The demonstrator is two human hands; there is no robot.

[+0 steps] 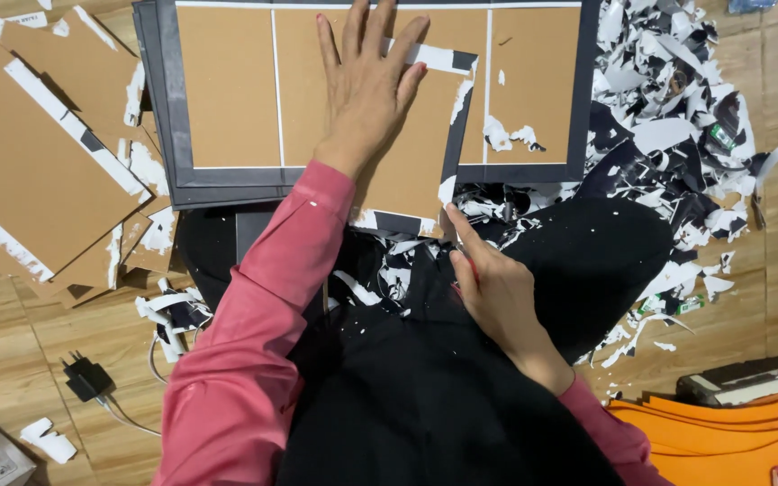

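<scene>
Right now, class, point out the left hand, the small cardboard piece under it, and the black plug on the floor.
left hand (366,85), head view, back of the hand.
cardboard piece (407,171), head view, bare brown face.
black plug (87,378), head view, its body.

head cam: only view | looks steeply down over your lap | close, arm's reach | frame runs from brown cardboard panel in grey border (227,90) down to wood-plank floor (65,333)
</scene>
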